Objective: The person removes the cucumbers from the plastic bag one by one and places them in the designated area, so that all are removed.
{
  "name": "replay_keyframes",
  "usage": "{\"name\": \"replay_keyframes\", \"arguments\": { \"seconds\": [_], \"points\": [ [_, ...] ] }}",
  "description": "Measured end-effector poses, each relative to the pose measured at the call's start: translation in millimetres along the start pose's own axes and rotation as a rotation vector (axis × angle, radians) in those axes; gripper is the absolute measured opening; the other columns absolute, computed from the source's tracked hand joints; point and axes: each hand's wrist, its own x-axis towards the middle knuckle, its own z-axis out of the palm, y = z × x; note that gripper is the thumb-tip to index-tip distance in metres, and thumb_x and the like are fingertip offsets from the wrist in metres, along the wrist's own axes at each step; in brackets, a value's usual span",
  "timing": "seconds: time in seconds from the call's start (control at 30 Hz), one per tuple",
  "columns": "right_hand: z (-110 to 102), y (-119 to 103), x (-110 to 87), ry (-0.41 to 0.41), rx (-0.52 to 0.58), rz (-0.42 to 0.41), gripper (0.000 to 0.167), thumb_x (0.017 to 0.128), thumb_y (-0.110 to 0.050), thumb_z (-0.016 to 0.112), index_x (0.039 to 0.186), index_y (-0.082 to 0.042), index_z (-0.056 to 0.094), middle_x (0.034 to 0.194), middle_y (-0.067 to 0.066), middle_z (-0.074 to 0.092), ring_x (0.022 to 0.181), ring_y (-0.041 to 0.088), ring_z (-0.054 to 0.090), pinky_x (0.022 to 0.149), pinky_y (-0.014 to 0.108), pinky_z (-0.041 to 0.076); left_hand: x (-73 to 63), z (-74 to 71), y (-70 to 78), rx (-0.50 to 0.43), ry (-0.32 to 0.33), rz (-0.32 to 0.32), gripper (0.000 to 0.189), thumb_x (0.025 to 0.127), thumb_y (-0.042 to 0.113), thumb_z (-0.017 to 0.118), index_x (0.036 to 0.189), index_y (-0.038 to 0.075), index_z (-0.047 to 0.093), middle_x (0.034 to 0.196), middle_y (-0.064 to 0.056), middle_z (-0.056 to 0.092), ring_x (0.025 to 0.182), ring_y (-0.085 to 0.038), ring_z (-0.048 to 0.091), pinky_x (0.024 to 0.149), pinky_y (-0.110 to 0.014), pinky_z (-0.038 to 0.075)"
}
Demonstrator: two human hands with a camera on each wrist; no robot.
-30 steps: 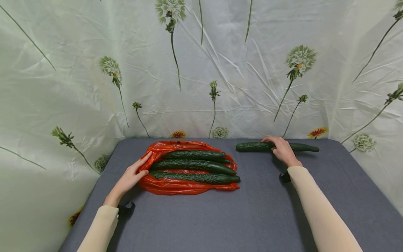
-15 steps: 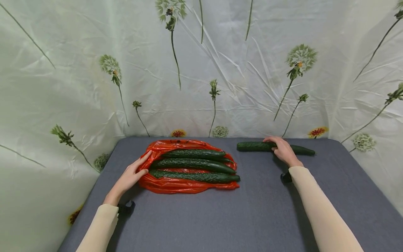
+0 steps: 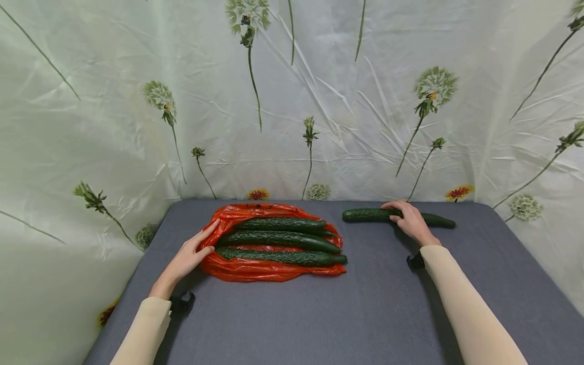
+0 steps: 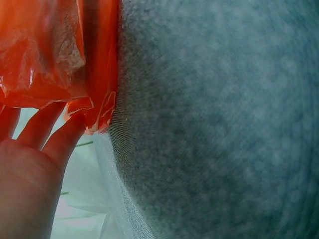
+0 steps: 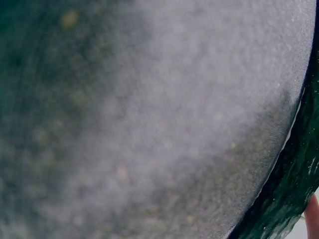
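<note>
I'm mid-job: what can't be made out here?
Head: middle of the lone cucumber, hidden by the right hand.
Head: dark marks on the bag, too small to read.
Left wrist: fingertips of the left hand, behind the bag.
Right wrist: most of the right hand, cut off by the frame edge.

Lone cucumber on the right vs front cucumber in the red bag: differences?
The lone cucumber is outside the red bag; the front cucumber lies in it. The right hand grips the lone cucumber's middle; the front cucumber's middle is uncovered. Both are long, dark green and rough-skinned.
</note>
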Motion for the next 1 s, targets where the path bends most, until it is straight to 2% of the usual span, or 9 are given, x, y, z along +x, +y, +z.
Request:
{"name": "replay_keyframes", "arguments": {
  "seconds": [0.5,0.7,1.0],
  "points": [
    [-5,-11,-2.7,0.040,0.058,0.018,0.032,0.095,0.000,0.055,0.126,-0.002,0.058,0.132,0.025,0.049,0.124,0.044,0.038,0.098,0.062,0.028,-1.1,1.5,-0.2,0.005,0.016,0.026,0.064,0.095,0.016,0.056,0.152,0.019,0.029,0.150,-0.030,0.024,0.136,-0.050,0.019,0.100,-0.069,0.020],
    [-3,-19,-3.1,0.061,0.069,-0.007,0.031,0.095,-0.001,0.056,0.126,-0.001,0.058,0.129,0.024,0.052,0.124,0.043,0.039,0.099,0.060,0.029,-0.2,1.2,4.0,0.019,-0.007,-0.001,0.066,0.095,0.018,0.057,0.153,0.016,0.027,0.151,-0.030,0.021,0.136,-0.051,0.016,0.101,-0.069,0.018],
    [5,-39,-2.8,0.097,0.137,-0.074,0.030,0.094,-0.002,0.058,0.124,0.002,0.058,0.125,0.022,0.055,0.120,0.041,0.045,0.100,0.058,0.030,0.3,2.6,2.5,0.075,-0.033,-0.037,0.073,0.093,0.026,0.061,0.154,0.020,0.022,0.152,-0.028,0.021,0.137,-0.052,0.013,0.101,-0.070,0.018]
  ]
}}
